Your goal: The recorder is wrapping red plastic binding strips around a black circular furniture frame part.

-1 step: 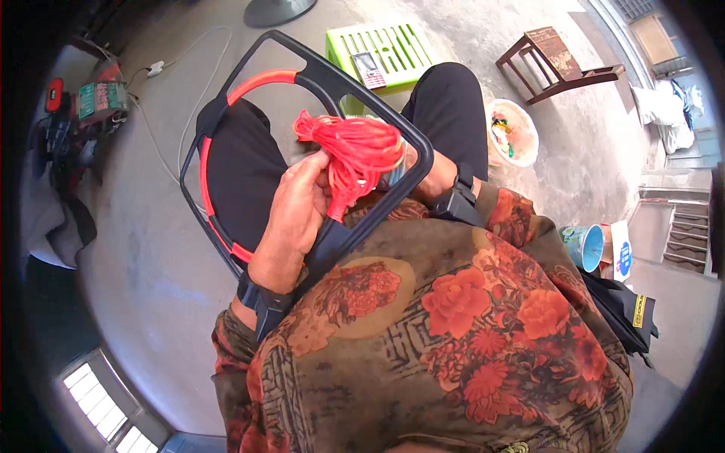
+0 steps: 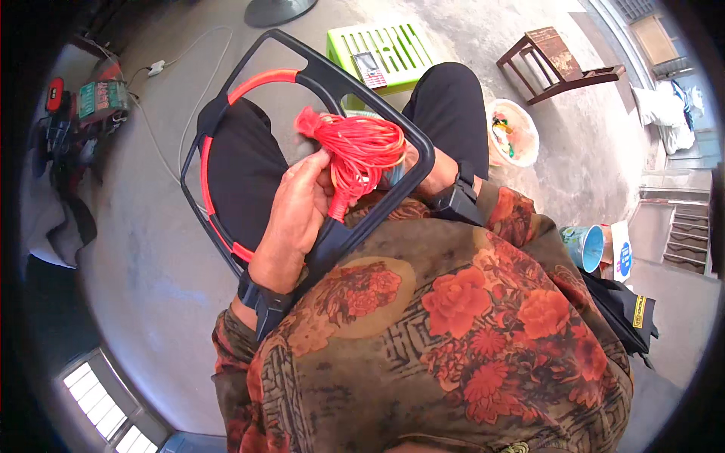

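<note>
My left hand (image 2: 296, 208) is closed on a bundle of looped red cord (image 2: 366, 146), its thumb pressed against the side. Strands bunch together at the upper left end and at the lower end. My right hand (image 2: 432, 175) is on the far side of the bundle, mostly covered by the cord and a black bar, so its fingers cannot be seen. Something pale blue (image 2: 395, 175) shows beside it. Across my lap rests a black frame (image 2: 411, 132) with rounded corners and a curved part with red-orange sections; both arms reach in around it.
A green slatted stool (image 2: 404, 49) with a phone (image 2: 369, 68) on it stands ahead. Farther right are a wooden stool (image 2: 555, 57), a pale bin (image 2: 529, 140) with scraps, and a blue bucket (image 2: 591, 248). A white cable (image 2: 185, 136) runs over the floor at left.
The red cord bundle has turned slightly, and its loops lie a little differently. Both arms and the black frame have stayed in place.
</note>
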Demonstrator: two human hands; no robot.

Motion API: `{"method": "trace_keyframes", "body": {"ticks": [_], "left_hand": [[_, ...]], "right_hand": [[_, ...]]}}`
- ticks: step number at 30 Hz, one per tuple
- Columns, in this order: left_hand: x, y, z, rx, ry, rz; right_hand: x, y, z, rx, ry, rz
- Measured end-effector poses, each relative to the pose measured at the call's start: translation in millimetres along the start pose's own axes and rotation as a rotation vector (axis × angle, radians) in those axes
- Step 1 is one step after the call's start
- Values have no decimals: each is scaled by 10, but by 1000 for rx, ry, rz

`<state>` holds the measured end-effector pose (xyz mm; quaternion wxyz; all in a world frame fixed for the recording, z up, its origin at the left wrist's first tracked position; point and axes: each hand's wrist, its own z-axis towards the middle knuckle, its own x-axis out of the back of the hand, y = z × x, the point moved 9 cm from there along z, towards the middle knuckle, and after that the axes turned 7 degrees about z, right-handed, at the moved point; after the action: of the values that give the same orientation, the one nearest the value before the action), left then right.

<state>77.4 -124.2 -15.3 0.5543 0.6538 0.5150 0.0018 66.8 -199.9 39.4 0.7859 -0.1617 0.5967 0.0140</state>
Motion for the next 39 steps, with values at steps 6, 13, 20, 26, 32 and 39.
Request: {"method": "trace_keyframes", "body": {"ticks": [6, 13, 20, 26, 32, 39], "left_hand": [[-14, -28, -50, 55, 20, 4], [-147, 37, -51, 29, -127, 80], [-189, 60, -51, 22, -129, 87], [-113, -62, -36, 133, 0, 100], [-67, 28, -8, 27, 38, 89], [-84, 135, -94, 77, 49, 174]], "right_hand": [[743, -321, -98, 120, 616, -290], [1155, -1175, -436, 452, 689, 88], [500, -1471, -1113, 291, 257, 55], [455, -1507, -1482, 247, 325, -237], [686, -1377, -1424, 292, 616, -305], [442, -617, -1325, -180, 714, -710]]}}
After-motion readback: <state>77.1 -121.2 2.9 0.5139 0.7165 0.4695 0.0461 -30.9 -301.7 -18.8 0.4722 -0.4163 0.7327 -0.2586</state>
